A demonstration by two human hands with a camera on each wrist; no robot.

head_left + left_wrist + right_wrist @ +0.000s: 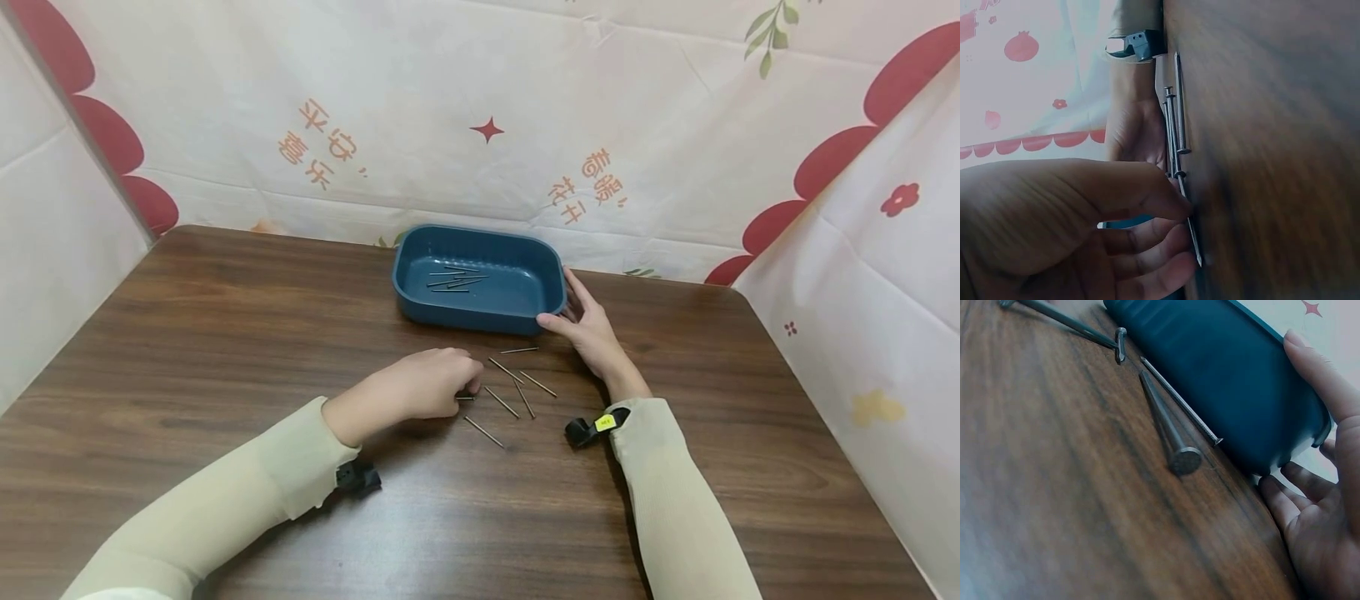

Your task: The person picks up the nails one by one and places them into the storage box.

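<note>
Loose metal nails lie scattered on the table in front of a blue plastic tray. Several more nails are inside the tray, toward its left. My left hand is down at the tabletop with fingers curled. In the left wrist view, its thumb and fingers close round a nail whose point sticks out below; how firmly they hold it is partly hidden. My right hand grips the tray's right end, thumb on the rim and fingers against the outer wall.
The brown wooden table reaches back to a patterned cloth behind the tray. One nail lies close to the tray's front wall. Black cameras sit on both wrists, the right one near the nails.
</note>
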